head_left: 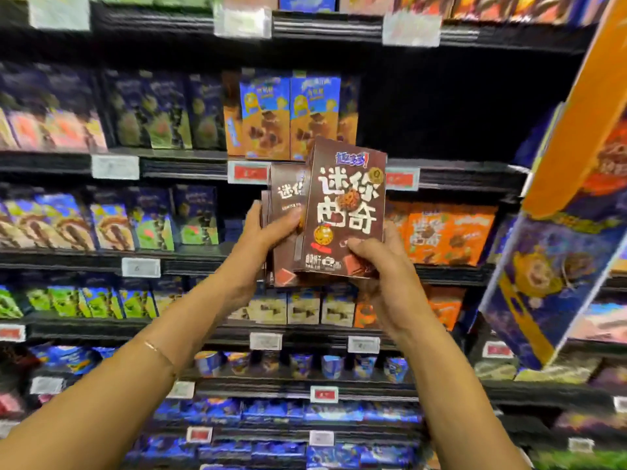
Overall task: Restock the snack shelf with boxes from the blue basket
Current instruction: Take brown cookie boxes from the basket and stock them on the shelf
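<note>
Left hand (268,228) grips the rear brown boxes (287,193); right hand (383,276) pinches the front brown box (346,205).

I count two hands, one left hand (268,228) and one right hand (376,266). The right hand holds one brown cardboard snack box (346,212) with big white letters. Just behind that box, the left hand holds more brown boxes (288,198). At least two show, but the edges are hard to count. Above the front box stand two clear blue-and-orange cardboard boxes (264,117). To its right sit two orange bags (468,239). Below it stand three cream boxes (303,310). One thin gold bracelet (157,350) is below too.
</note>
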`<state>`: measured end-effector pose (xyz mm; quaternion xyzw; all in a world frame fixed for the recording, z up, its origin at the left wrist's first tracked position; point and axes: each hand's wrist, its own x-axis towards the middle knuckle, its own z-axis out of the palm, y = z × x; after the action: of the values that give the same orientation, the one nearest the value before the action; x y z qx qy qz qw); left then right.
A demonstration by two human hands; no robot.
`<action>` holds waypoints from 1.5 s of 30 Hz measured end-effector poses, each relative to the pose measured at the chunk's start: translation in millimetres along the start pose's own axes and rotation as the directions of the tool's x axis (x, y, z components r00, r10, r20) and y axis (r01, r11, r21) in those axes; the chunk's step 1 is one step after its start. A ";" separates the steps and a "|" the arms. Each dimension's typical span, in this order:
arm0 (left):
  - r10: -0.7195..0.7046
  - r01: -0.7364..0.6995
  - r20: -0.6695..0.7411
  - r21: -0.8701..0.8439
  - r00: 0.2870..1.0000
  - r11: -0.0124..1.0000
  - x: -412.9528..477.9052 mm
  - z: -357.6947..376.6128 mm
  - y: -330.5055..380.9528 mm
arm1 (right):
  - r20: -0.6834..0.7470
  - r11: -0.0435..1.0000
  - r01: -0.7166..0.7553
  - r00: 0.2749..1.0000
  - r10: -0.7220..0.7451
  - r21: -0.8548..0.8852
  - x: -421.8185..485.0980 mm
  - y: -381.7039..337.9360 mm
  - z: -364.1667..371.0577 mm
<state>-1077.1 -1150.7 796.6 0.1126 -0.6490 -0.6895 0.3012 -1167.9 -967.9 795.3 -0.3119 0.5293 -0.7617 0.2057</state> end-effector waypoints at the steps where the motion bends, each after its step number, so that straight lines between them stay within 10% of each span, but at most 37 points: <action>1: 0.030 -0.030 0.013 0.009 0.999 1.000 5.8 0.8 5.2 | -0.010 1.000 0.014 1.000 -0.014 -0.004 2.2 -5.7 2.3; 21: 0.304 -0.307 0.146 0.000 0.942 0.952 90.9 7.3 67.7 | 0.009 0.955 0.271 0.962 -0.272 -0.120 67.7 -79.7 -36.8; 35: 0.214 -0.213 -0.006 -0.134 0.977 0.968 122.3 64.3 59.9 | -0.203 0.884 0.082 0.960 -0.195 -0.460 255.9 -102.6 -106.9; 45: 0.204 -0.196 -0.095 0.082 0.974 0.977 134.1 109.4 66.7 | -0.110 0.523 -0.070 0.993 -0.045 -0.850 352.3 -84.5 -119.3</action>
<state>-1225.3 -1133.9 907.0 0.0927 -0.6653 -0.6249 0.3977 -1503.1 -1083.7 935.7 -0.3234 0.8472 -0.4214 0.0011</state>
